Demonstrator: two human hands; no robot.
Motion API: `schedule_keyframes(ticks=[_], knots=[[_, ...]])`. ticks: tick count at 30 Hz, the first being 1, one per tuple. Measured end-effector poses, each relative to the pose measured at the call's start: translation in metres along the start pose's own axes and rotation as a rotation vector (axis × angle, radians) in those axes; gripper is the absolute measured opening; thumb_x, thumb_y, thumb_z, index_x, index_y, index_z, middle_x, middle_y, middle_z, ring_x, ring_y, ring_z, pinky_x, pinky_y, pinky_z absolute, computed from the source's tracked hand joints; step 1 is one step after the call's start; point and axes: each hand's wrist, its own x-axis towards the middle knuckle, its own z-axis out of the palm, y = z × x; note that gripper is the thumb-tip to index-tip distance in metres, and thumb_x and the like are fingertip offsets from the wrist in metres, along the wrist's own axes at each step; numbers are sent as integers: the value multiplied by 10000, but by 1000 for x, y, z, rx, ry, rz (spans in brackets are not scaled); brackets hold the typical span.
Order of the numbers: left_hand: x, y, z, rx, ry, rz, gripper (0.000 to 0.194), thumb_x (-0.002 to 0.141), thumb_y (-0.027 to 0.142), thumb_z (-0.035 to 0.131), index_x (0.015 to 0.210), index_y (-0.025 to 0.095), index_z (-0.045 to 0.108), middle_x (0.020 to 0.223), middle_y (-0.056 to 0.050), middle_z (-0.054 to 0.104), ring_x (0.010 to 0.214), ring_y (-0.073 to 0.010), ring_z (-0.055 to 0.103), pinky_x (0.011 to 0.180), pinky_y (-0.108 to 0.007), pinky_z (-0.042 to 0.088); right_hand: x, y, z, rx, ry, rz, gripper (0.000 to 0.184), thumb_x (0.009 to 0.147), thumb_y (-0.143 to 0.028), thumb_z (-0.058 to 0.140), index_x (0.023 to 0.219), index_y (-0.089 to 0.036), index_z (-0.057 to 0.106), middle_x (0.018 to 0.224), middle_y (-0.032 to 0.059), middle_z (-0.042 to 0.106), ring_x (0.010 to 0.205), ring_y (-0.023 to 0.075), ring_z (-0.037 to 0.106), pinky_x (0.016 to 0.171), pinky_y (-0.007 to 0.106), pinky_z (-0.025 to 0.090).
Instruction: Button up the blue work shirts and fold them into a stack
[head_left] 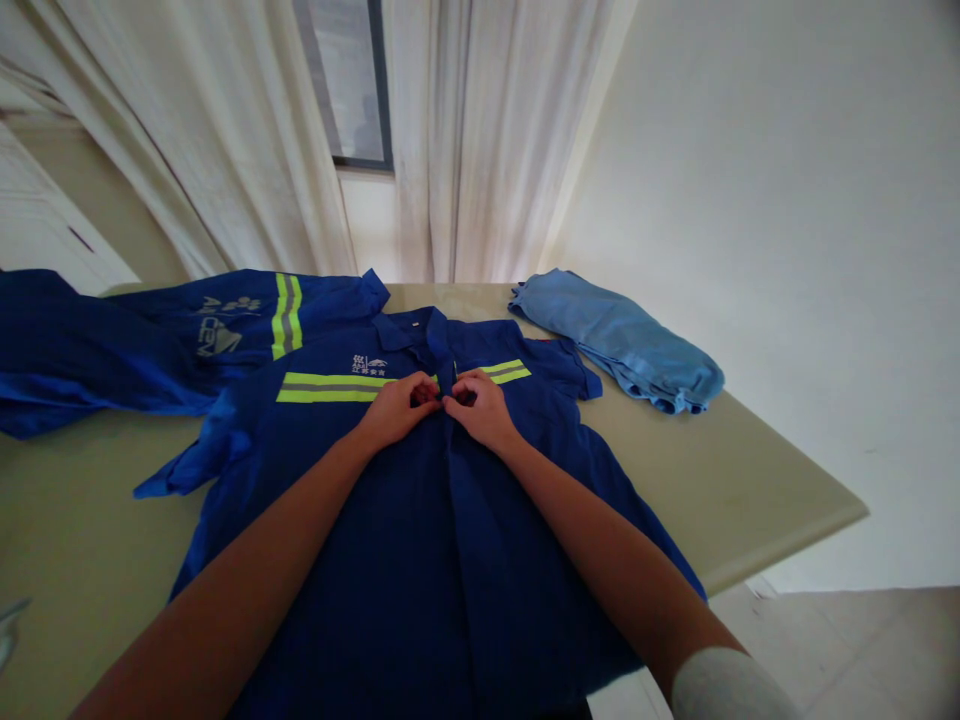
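A person's two bare forearms reach in from the bottom of the frame over a blue work shirt (367, 560), which lies front up on a pale table (765, 490) and fills the lower centre. The hands meet near the middle of the frame, at the shirt's front placket (461, 560), just below the collar (412, 330). The left hand (396, 412) pinches the placket between thumb and fingers; the right hand (487, 412) pinches it just beside, its fingers curled narrow. What exactly lies between the fingertips is hidden. A yellow-green band (330, 388) with a grey stripe crosses the shirt's chest, below a small white logo (369, 366). At the left of the frame lies another blue garment (157, 345), with a similar band. Right of centre, a folded light blue cloth (619, 335) lies near the wall (787, 250). Pale curtains (247, 130) hang across the upper left and centre.
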Motion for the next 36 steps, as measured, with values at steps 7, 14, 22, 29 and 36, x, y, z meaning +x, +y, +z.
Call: schedule_keyframes(ticks=[7, 14, 22, 29, 36], knots=[[-1, -4, -5, 82, -37, 75, 117, 858, 238, 701, 965, 201, 733, 903, -29, 752, 828, -197, 683, 799, -337, 532, -2, -3, 1, -225, -50, -23, 51, 827, -188, 745, 819, -212, 700, 1078, 36, 674, 772, 148, 605, 759, 298, 496], [-3, -4, 0, 249, 4, 212, 61, 918, 214, 636, 890, 217, 689, 894, -31, 704, 908, -229, 635, 848, -374, 491, -5, -12, 3, -326, -149, -42, 56, 869, -168, 709, 906, -208, 723, 1000, 29, 675, 808, 170, 611, 783, 301, 482], [-11, -1, 1, 379, 27, 246, 197, 965, 205, 575, 1150, 227, 638, 1051, -58, 707, 991, -243, 652, 894, -386, 521, -5, -12, 0, -289, -177, -86, 115, 858, -122, 692, 928, -202, 737, 963, 24, 674, 803, 163, 606, 784, 283, 471], [-13, 7, 1, 498, 7, 320, 320, 1020, 230, 461, 1299, 229, 620, 1154, -103, 689, 1100, -273, 635, 979, -426, 511, -2, -12, -1, -226, -150, -79, 89, 888, -144, 670, 814, -185, 698, 848, 5, 632, 700, 137, 556, 688, 263, 427], [-10, 2, 1, 428, 16, 248, 137, 979, 216, 514, 1032, 221, 641, 1006, -76, 684, 994, -258, 640, 910, -400, 508, -2, -13, -2, -208, -149, -83, 102, 916, -157, 658, 840, -195, 716, 852, 4, 651, 742, 143, 576, 738, 265, 445]])
